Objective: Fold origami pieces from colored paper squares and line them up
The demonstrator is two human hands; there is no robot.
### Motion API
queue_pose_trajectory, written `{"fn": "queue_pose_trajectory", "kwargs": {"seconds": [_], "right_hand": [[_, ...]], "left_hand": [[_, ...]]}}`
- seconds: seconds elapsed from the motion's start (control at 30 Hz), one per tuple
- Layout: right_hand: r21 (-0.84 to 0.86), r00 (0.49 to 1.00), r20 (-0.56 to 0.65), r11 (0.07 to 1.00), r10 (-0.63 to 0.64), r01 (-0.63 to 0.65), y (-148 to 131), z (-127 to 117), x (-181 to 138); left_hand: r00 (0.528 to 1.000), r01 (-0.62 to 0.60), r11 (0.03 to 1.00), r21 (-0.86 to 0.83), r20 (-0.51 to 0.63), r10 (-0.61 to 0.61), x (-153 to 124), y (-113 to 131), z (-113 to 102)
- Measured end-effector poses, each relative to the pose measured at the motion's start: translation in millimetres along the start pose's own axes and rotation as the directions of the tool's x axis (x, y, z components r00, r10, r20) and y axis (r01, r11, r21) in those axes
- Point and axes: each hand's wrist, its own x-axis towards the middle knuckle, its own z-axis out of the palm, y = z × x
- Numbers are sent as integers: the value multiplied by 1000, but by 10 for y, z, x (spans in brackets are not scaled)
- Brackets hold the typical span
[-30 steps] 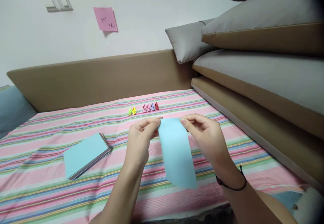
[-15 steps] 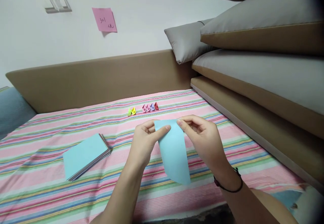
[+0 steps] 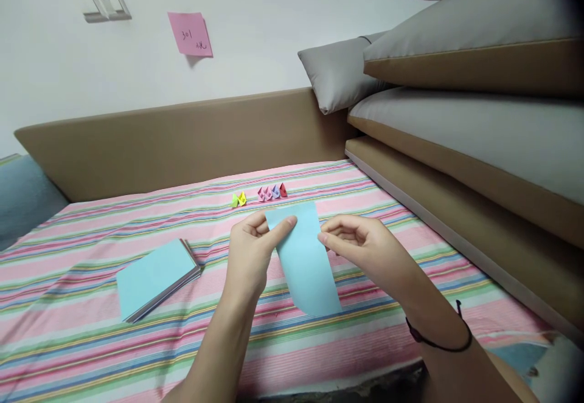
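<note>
Left hand [image 3: 250, 256] pinching blue paper sheet [image 3: 305, 263] at top-left corner, right hand [image 3: 365, 248] gripping its right edge, both hovering above bed [image 3: 91, 336].

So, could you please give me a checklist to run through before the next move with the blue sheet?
1. Left hand pinches the blue sheet near its top left corner: ok.
2. Right hand grips the sheet's right edge: ok.
3. Sheet lying flat: not ok, it curves downward.
4. Sheet's lower end clear of the striped cloth: cannot tell.
5. Paper stack apart, left of the hands: ok.
6. Folded pieces beyond the hands, untouched: ok.
</note>
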Motion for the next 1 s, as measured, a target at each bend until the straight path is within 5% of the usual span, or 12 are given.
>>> {"fn": "queue_pose_trajectory", "kwargs": {"seconds": [0.1, 0.27, 0.37, 0.67, 1.0], "right_hand": [[19, 1000, -25, 1000, -9, 9, 9, 14, 8], [26, 982, -178, 998, -58, 63, -9, 38, -1], [18, 964, -250, 995, -90, 98, -38, 56, -8], [102, 982, -170, 990, -82, 101, -147, 54, -56], [125, 991, -108, 988, -73, 86, -287, 40, -224]], "left_hand": [[1000, 18, 1000, -16, 26, -17, -4, 20, 3], [964, 153, 987, -54, 226, -138, -21, 5, 53], [965, 157, 987, -42, 218, -144, -31, -45, 94], [988, 103, 994, -47, 123, -96, -85, -12, 116], [985, 80, 996, -47, 160, -72, -191, 132, 110]]}}
